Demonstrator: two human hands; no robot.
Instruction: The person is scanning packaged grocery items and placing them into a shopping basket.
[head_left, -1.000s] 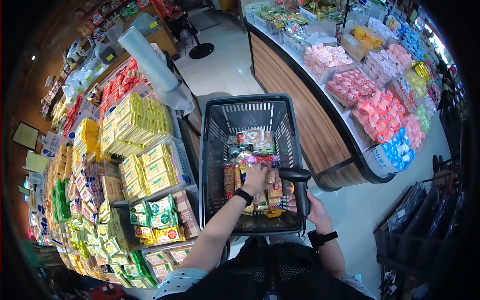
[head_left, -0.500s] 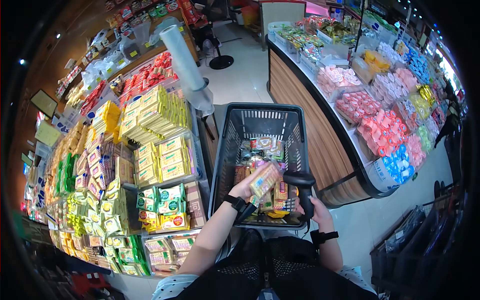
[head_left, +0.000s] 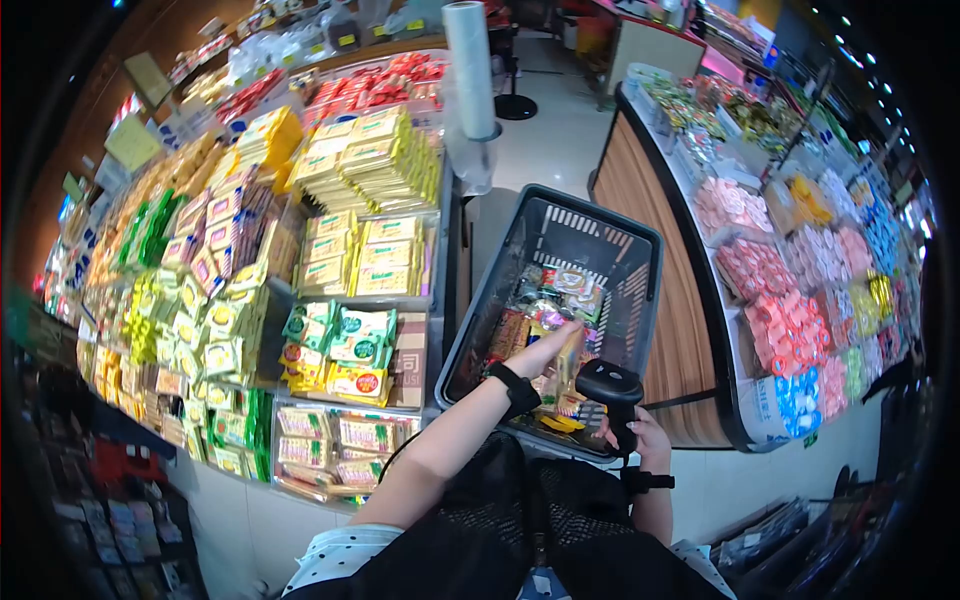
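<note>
My left hand [head_left: 556, 350] reaches down into a dark grey shopping basket [head_left: 480, 300], a black band on its wrist. Blurred against its fingers is a tan snack packet [head_left: 570, 362], partly hidden by the hand. Wrapped snacks, among them a packet with a pale wrapper [head_left: 580, 288], lie on the basket's bottom. My right hand [head_left: 648, 436] grips the handle of a black barcode scanner [head_left: 610, 385], whose head hangs over the basket's near right side.
Left of the basket, a stepped display holds stacked cracker packs [head_left: 388, 255] and green and yellow packets [head_left: 350, 340]. A roll of clear bags [head_left: 470, 80] stands beyond. On the right, a wood-sided counter [head_left: 660, 240] carries pink candies [head_left: 785, 325].
My left hand has turned over and gone further into the basket with the packet. The view has swung left, so the basket appears tilted and further right. The scanner stays in my right hand.
</note>
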